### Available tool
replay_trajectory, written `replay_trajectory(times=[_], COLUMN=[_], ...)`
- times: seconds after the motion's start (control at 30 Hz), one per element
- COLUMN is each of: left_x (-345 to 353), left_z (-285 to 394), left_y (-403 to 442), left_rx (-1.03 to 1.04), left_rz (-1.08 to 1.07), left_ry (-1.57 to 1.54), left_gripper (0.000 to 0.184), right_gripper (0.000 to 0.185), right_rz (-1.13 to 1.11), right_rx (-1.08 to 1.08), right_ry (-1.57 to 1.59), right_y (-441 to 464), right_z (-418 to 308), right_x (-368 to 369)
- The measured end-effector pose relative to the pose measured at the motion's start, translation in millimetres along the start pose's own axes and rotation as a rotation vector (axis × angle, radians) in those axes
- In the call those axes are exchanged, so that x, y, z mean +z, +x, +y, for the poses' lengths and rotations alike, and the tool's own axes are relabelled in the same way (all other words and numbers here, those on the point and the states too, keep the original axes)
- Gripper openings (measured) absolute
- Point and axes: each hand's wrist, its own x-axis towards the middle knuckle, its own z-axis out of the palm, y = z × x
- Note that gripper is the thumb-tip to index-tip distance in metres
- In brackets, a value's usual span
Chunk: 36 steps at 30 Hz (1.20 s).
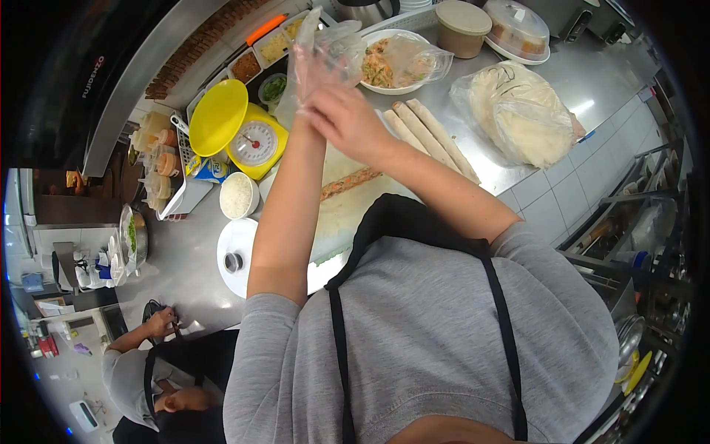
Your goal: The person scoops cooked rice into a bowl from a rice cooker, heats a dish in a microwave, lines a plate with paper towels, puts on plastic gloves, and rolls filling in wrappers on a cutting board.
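Bare right hand (342, 118) at the cuff of a clear plastic glove (303, 55), over the left wrist.
The left hand (324, 68) was inside the glove, too blurred to tell how wide its fingers stood; the right's fingers bent over the wrist (whether they pinched the film, I could not tell). Nearer the body, a strip of orange filling (351, 183) lay on a pale sheet, with three rolls (433, 140) to its right. Beyond stood a white bowl (392, 91) of filling, a yellow scale (275, 140) and a bag of wrappers (518, 111).
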Motion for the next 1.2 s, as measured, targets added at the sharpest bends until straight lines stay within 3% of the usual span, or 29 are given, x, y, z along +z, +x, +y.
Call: replay_trajectory(times=[0.03,0.23,0.3,0.37,0.4,0.43,0.47,0.5,0.53,0.67,0.73,0.77,0.8,0.83,0.9,0.93,1.0,1.07,1.2], left_x=[-7.8,-2.9,17.2,-0.7,2.2,8.4,7.8,8.2,1.1,-8.6,-7.3,-9.3,5.0,11.7,-11.3,-12.5,-14.0,-12.1,2.2], left_z=[-5.0,5.4,37.0,36.4,50.7,69.6,80.3,91.2,94.0,83.9,78.8,72.7,83.2,91.9,76.8,77.8,78.7,80.4,88.7], left_y=[-0.3,-19.3,-35.0,-33.4,-37.9,-41.1,-47.9,-57.2,-66.3,-86.3,-98.3,-101.7,-103.2,-114.9,-102.8,-105.7,-113.0,-114.5,-117.4], left_rx=[0.026,-0.019,-0.009,0.175,0.161,0.146,0.164,0.148,0.178,0.215,0.193,0.225,0.090,0.042,0.036,0.042,0.132,0.102,0.033], left_rz=[-0.084,-0.150,-0.070,-0.168,-0.117,-0.076,-0.038,0.041,0.043,0.062,0.009,-0.049,0.071,0.051,-0.025,-0.021,-0.046,-0.028,0.026], left_ry=[0.008,-0.041,-0.015,-0.042,-0.075,-0.108,-0.099,-0.032,0.009,0.066,0.087,0.107,0.131,0.166,0.182,0.184,0.175,0.148,0.159], left_gripper=[0.075,0.080,0.088,0.094,0.095,0.095,0.096,0.097,0.098,0.097,0.091,0.088,0.087,0.088,0.088,0.088,0.087,0.087,0.085], right_gripper=[0.014,0.013,0.015,0.011,0.010,0.009,0.010,0.009,0.010,0.012,0.015,0.015,0.018,0.021,0.020,0.019,0.018,0.022,0.030], right_rz=[0.019,-0.061,-0.186,-0.389,-0.443,-0.488,-0.457,-0.311,-0.262,-0.203,-0.370,-0.344,-0.415,-0.493,-0.496,-0.615,-0.735,-0.738,-0.644], right_rx=[-0.095,-0.051,-0.092,-0.114,-0.113,-0.113,0.118,0.137,0.344,0.157,0.130,0.107,0.208,0.314,0.204,0.171,0.134,0.295,0.178], right_ry=[0.055,0.153,0.202,0.256,0.221,0.179,0.201,0.088,-0.174,-0.408,-0.613,-0.595,-0.617,-0.641,-0.595,-0.695,-0.793,-0.668,-0.698], right_y=[0.7,9.6,5.0,3.8,2.2,2.4,-0.3,-8.4,-2.7,-2.4,9.1,16.0,20.0,21.7,26.3,23.0,28.9,38.7,30.1], right_z=[-10.4,-39.6,-58.3,-73.7,-70.9,-59.3,-39.6,-2.4,8.7,114.8,137.8,142.2,145.9,149.7,170.1,202.4,206.4,200.4,188.5], right_x=[-1.4,-6.8,-7.9,-18.4,-29.2,-40.4,-49.8,-57.9,-74.4,-114.8,-107.7,-100.2,-95.3,-93.1,-87.2,-80.9,-73.4,-66.8,-67.5])
